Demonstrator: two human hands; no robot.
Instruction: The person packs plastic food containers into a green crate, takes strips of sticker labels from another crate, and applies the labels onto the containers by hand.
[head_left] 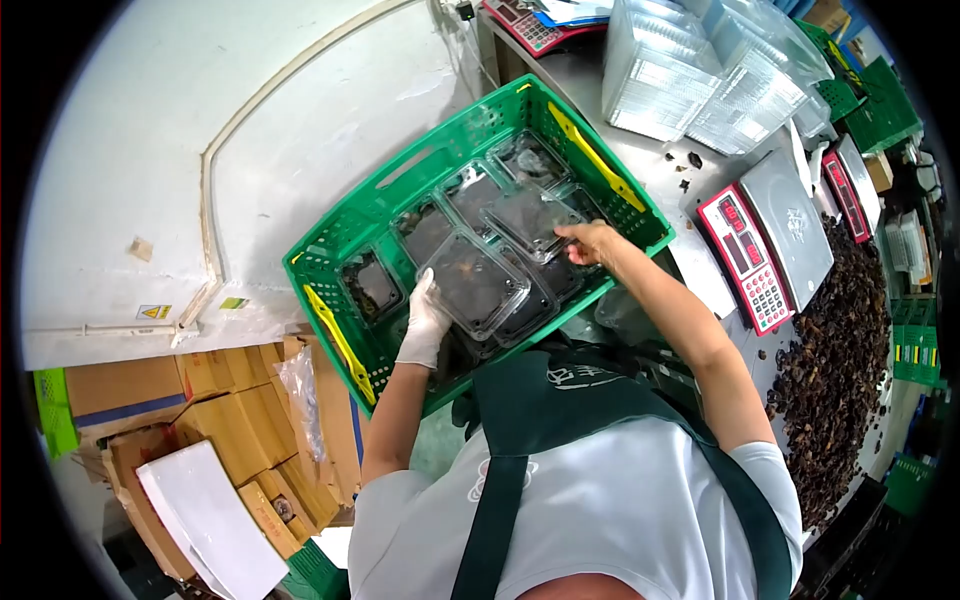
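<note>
My left hand (426, 328), in a white glove, grips the left edge of a clear plastic clamshell container (478, 287) with dark pieces showing through it. This container is over others inside a green crate (420, 167). My bare right hand (588, 243) pinches the right corner of a second clear container (527, 218), farther back in the crate. Another container with dark contents (371, 287) sits at the crate's left end, and one more (528, 160) lies near the far corner. The crate has yellow handles (596, 158) at its ends.
On the metal table at right are stacked clear containers (665, 75), a red digital scale (745, 260) with a grey pan, and a large heap of dark dried pieces (832, 385). Cardboard boxes (235, 410) stand at lower left, beside the white wall (120, 190).
</note>
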